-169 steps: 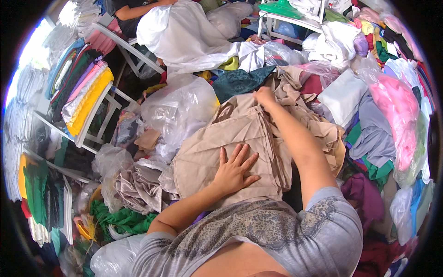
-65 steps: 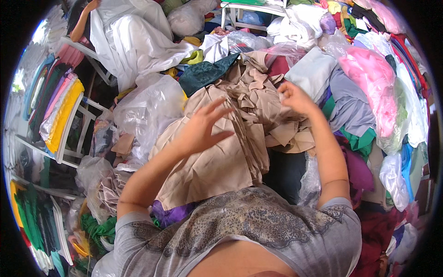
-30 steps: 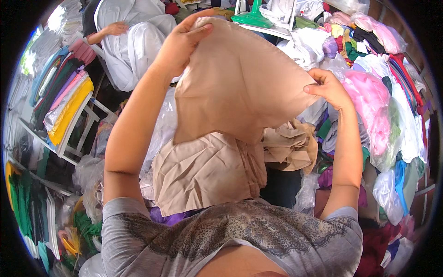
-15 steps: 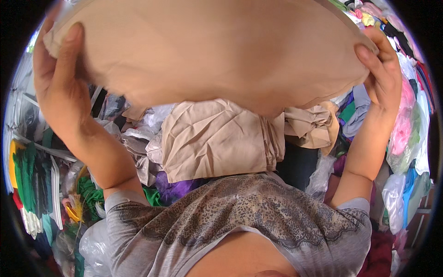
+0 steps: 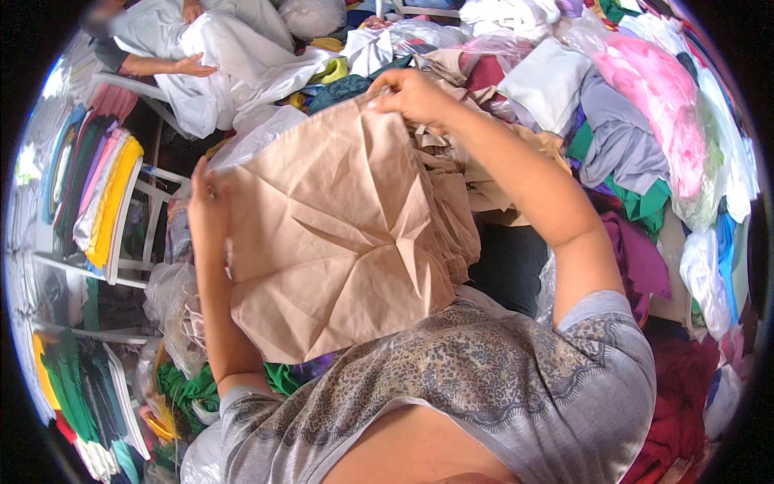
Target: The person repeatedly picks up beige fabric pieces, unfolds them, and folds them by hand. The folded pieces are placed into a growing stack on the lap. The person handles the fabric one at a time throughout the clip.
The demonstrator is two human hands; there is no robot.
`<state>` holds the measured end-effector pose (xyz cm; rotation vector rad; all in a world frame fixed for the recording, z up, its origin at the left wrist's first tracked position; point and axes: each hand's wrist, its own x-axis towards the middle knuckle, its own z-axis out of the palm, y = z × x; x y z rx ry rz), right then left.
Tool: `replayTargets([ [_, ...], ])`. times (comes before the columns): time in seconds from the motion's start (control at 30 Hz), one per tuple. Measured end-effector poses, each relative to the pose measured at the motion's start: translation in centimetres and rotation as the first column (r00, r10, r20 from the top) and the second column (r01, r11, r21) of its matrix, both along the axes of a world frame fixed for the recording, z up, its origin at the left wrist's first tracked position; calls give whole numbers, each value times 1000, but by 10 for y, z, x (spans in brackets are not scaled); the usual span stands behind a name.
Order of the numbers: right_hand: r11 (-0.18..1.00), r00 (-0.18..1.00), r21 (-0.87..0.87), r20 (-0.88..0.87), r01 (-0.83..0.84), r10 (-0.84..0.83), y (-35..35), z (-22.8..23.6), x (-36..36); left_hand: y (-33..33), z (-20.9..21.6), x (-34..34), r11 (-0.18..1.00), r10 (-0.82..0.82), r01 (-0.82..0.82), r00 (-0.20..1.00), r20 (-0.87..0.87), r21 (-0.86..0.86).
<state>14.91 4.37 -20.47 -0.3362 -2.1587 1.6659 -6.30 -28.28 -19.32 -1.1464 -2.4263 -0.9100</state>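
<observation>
A beige piece of cloth [image 5: 322, 234] lies spread over my lap, with creases fanning out from near its middle. My right hand [image 5: 415, 101] reaches across to its far right corner and pinches the edge between thumb and fingers. At the far left corner, my left hand [image 5: 208, 202] is closed on the cloth's edge, its fingers slightly blurred. More beige cloth pieces [image 5: 455, 222] are stacked under the spread one and show along its right side. What lies under the cloth's middle is hidden.
A person [image 5: 210, 56] sits at the far left with white cloth over the lap. Folded coloured cloths [image 5: 113, 202] stand on a white rack at the left. Heaps of garments, a pink bundle in plastic [image 5: 645, 97] and grey cloth [image 5: 621, 129] lie to the right.
The beige cloth has come down from in front of my view onto the stack on my lap. Both hands have lowered, and the right one has moved well to the left.
</observation>
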Motion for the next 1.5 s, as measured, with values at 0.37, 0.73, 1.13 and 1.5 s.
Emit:
replayTargets([
  [0.37,974,887,12,410,228,-212,-6,-59,72,70,-32,179,569,-635,789,601,486,-232],
  [0.73,988,871,-11,473,156,-133,-57,-89,151,111,-71,210,688,-477,623,774,416,-371],
  [1.13,980,959,-132,258,152,-114,-79,-98,161,98,-73,200,893,-359,444,611,706,70],
  [1.5,985,984,10,-37,173,-173,-128,-106,154,122,-73,210,866,-322,499,586,744,-18],
])
